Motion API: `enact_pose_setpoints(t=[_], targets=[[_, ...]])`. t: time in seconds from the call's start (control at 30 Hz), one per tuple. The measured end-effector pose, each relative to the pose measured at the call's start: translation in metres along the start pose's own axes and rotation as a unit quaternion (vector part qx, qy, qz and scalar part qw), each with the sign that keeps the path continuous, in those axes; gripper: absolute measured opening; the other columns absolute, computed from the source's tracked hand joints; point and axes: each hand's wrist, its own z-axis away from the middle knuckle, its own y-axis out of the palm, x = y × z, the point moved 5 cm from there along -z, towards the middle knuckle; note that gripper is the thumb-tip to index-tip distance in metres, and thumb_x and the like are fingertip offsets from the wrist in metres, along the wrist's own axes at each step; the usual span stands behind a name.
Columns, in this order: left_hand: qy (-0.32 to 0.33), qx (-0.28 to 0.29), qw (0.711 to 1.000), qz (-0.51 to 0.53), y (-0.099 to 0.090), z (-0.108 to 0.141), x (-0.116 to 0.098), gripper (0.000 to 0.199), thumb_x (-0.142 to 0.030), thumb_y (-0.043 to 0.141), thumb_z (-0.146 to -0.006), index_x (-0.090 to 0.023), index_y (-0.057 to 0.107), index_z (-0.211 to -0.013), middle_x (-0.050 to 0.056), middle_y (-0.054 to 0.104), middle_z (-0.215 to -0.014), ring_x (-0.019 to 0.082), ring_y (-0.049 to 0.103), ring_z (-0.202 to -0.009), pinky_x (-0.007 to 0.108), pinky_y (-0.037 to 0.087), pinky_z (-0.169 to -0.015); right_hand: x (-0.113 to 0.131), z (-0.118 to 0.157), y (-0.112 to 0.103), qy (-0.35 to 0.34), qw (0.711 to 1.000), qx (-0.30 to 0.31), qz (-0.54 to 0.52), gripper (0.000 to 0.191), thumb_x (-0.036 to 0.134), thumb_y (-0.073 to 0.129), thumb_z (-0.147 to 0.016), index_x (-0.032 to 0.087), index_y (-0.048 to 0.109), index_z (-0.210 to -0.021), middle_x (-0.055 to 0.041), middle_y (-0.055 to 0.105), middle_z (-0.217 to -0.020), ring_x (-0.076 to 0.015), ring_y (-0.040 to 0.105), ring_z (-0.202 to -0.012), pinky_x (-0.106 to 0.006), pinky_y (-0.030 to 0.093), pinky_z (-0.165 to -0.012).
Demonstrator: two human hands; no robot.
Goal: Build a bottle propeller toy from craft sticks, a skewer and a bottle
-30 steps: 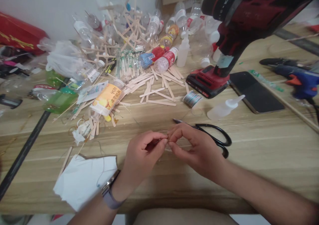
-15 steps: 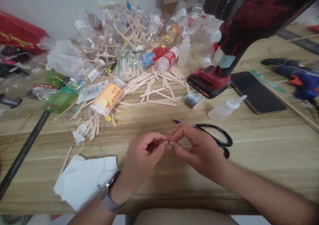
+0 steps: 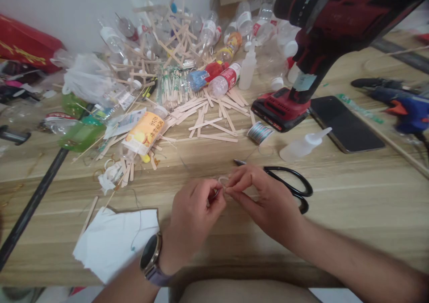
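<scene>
Above the wooden tabletop, both hands meet with fingertips pinched together. My left hand [image 3: 197, 209], with a watch on the wrist, is closed, its thumb pressed to the index finger. Opposite it, my right hand [image 3: 264, 200] pinches at the same spot. A small, thin pale loop [image 3: 222, 179] shows between the fingertips; its kind is hard to make out, and the fingers hide part of it. Black-handled scissors [image 3: 303, 182] lie partly under the right hand. Beyond the hands sits a spool of multicoloured thread [image 3: 259, 133], a loose strand trailing from it.
A squeeze bottle [image 3: 301, 147], a phone [image 3: 346, 124] and a red-black cordless drill [image 3: 284, 108] stand to the right, with a blue glue gun [image 3: 410, 108] beyond. Wooden sticks [image 3: 214, 126] and plastic bottles pile up behind. White paper [image 3: 112, 240] lies at left.
My left hand has rolled, its fingers curling in more and the watch face turning up. A pale loop now shows above the fingertips. The right hand stays nearly in place.
</scene>
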Motion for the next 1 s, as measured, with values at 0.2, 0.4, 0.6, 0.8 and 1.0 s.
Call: enact_pose_setpoints(t=[0.2,0.4,0.6,0.8,1.0], targets=[[0.025,-0.021,0.999,-0.028,-0.002,0.003,-0.004,0.009,-0.016,0.053,-0.086,-0.019,0.060,-0.084,0.000,0.069,-0.069,0.014,0.063,-0.063,0.023,0.043,-0.058,0.005,0.004,0.002,-0.024,1.000,-0.018,0.006,0.022,0.005,0.058,-0.084,0.024,0.051,-0.076,0.0008,0.066,-0.076,-0.0182,0.063,-0.078,-0.037,0.050,-0.075],[-0.025,0.003,1.000,0.012,0.000,0.007,0.003,0.010,-0.022,0.051,-0.090,-0.021,0.060,-0.092,0.000,0.071,-0.076,0.014,0.065,-0.065,0.023,0.045,-0.059,0.001,0.006,0.003,0.023,0.998,-0.025,-0.062,0.016,0.011,0.059,-0.086,0.023,0.052,-0.078,-0.0004,0.067,-0.081,-0.0170,0.066,-0.082,-0.031,0.052,-0.072],[-0.037,0.006,0.999,0.038,0.000,0.008,0.004,0.010,-0.025,0.052,-0.090,-0.022,0.061,-0.092,-0.001,0.070,-0.073,0.014,0.065,-0.064,0.023,0.046,-0.061,-0.005,0.003,0.003,0.101,0.995,-0.002,-0.025,0.005,0.019,0.061,-0.085,0.022,0.062,-0.089,-0.0013,0.071,-0.079,-0.0165,0.068,-0.073,-0.026,0.054,-0.066],[-0.016,0.014,0.999,0.047,-0.001,0.005,-0.001,0.009,-0.022,0.051,-0.090,-0.021,0.061,-0.091,0.000,0.071,-0.073,0.014,0.065,-0.065,0.023,0.046,-0.061,-0.003,0.000,0.002,0.086,0.996,0.026,-0.026,0.009,0.018,0.059,-0.086,0.022,0.066,-0.082,0.0004,0.073,-0.075,-0.0150,0.067,-0.069,-0.024,0.052,-0.065],[-0.056,-0.027,0.996,0.057,-0.012,0.007,0.003,0.011,-0.021,0.052,-0.090,-0.022,0.063,-0.090,-0.002,0.069,-0.067,0.012,0.063,-0.059,0.021,0.043,-0.056,-0.003,-0.002,-0.008,0.090,0.996,-0.021,-0.005,0.012,0.012,0.055,-0.081,0.022,0.058,-0.074,0.0019,0.065,-0.069,-0.0144,0.062,-0.065,-0.024,0.048,-0.061]])
